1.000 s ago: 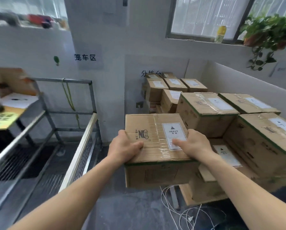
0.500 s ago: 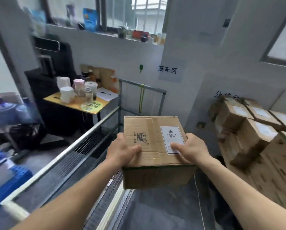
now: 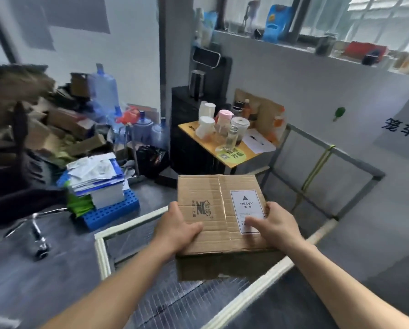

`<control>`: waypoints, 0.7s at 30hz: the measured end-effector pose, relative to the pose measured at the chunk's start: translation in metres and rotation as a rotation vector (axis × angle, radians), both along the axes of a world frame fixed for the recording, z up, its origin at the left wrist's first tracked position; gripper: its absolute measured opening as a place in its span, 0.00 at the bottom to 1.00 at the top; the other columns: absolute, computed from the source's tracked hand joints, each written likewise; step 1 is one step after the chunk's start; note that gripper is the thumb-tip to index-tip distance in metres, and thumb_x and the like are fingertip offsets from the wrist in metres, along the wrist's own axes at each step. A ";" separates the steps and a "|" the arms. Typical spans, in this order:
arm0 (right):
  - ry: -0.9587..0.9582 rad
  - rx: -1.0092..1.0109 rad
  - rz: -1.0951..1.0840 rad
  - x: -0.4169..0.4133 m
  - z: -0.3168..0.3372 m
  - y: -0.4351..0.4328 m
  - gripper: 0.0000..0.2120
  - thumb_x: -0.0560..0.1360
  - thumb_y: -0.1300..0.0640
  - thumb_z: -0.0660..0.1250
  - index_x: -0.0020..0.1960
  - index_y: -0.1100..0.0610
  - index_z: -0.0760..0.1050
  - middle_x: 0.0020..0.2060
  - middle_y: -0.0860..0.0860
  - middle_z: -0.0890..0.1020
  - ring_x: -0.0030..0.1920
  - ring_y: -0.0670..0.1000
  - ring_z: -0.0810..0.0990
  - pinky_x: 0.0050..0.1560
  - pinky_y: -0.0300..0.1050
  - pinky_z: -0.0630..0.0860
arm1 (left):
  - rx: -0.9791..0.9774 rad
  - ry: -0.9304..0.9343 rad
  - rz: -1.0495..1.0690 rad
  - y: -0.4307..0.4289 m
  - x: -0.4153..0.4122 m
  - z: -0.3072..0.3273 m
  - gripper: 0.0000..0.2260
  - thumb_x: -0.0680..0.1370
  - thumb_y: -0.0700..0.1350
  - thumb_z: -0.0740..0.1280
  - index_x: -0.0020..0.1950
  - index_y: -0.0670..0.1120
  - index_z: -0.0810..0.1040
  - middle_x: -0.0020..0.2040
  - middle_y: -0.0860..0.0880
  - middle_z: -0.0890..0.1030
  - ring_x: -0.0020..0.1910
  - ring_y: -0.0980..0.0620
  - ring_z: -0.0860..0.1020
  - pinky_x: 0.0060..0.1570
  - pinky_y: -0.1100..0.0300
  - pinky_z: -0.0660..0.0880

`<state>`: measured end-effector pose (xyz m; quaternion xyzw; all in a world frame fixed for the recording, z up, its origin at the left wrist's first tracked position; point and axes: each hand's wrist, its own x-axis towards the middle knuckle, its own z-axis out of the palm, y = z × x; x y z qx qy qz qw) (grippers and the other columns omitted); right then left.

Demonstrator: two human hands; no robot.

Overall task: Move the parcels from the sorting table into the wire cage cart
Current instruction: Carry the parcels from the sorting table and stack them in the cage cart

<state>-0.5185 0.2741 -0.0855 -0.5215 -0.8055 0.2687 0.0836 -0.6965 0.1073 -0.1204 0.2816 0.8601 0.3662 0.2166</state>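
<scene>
I hold a brown cardboard parcel (image 3: 219, 200) with a white "HEAVY" label in front of me. My left hand (image 3: 176, 230) grips its near left edge, thumb lying on top. My right hand (image 3: 278, 225) grips the near right side, thumb across the label. The parcel hangs above the wire cage cart (image 3: 103, 254), whose pale padded rim and wire mesh floor show below and around it. The cart's grey metal back frame rises to the right. The sorting table is out of view.
A small yellow table (image 3: 232, 160) with cups and bottles stands behind the cart. A blue crate (image 3: 108, 211) with stacked papers sits on the floor at left, near a chair base (image 3: 36, 227), water jugs (image 3: 102, 90) and piled cardboard.
I have turned left with the parcel, away from the stacked boxes. The parcel now hangs over the cage cart, and the table of parcels has left the view.
</scene>
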 end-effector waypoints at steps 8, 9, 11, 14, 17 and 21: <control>-0.074 -0.073 0.284 -0.067 -0.053 0.077 0.25 0.67 0.43 0.74 0.59 0.54 0.74 0.51 0.49 0.82 0.52 0.53 0.80 0.51 0.50 0.77 | -0.083 -0.097 0.262 0.037 -0.012 -0.044 0.29 0.70 0.49 0.79 0.64 0.45 0.69 0.59 0.49 0.79 0.56 0.47 0.79 0.57 0.52 0.77; -0.078 -0.081 0.314 -0.073 -0.059 0.082 0.25 0.68 0.43 0.74 0.59 0.54 0.73 0.51 0.49 0.82 0.52 0.53 0.80 0.52 0.51 0.77 | -0.091 -0.117 0.292 0.038 -0.011 -0.051 0.29 0.69 0.48 0.80 0.64 0.45 0.70 0.58 0.49 0.79 0.56 0.48 0.78 0.56 0.53 0.77; -0.083 -0.097 0.365 -0.083 -0.073 0.087 0.24 0.68 0.45 0.73 0.60 0.53 0.73 0.52 0.48 0.82 0.52 0.53 0.80 0.52 0.50 0.77 | -0.111 -0.153 0.340 0.036 -0.010 -0.064 0.28 0.69 0.47 0.80 0.64 0.45 0.70 0.57 0.51 0.78 0.55 0.50 0.77 0.53 0.55 0.76; -0.104 -0.136 0.423 -0.097 -0.096 0.088 0.23 0.69 0.46 0.73 0.61 0.53 0.73 0.52 0.48 0.82 0.50 0.52 0.78 0.50 0.49 0.75 | -0.149 -0.199 0.397 0.028 -0.010 -0.083 0.29 0.71 0.48 0.78 0.65 0.46 0.68 0.58 0.51 0.78 0.55 0.50 0.77 0.50 0.56 0.75; -0.137 -0.172 0.479 -0.110 -0.118 0.081 0.24 0.70 0.46 0.74 0.62 0.53 0.72 0.50 0.46 0.79 0.48 0.51 0.75 0.48 0.48 0.72 | -0.196 -0.222 0.420 0.015 -0.016 -0.102 0.30 0.72 0.49 0.77 0.67 0.47 0.66 0.59 0.52 0.77 0.53 0.51 0.76 0.44 0.61 0.72; -0.178 -0.198 0.506 -0.120 -0.148 0.066 0.22 0.70 0.48 0.74 0.60 0.52 0.70 0.49 0.45 0.78 0.48 0.51 0.76 0.45 0.47 0.71 | -0.235 -0.242 0.429 -0.002 -0.028 -0.134 0.30 0.71 0.51 0.77 0.67 0.49 0.66 0.61 0.51 0.78 0.54 0.50 0.77 0.46 0.57 0.74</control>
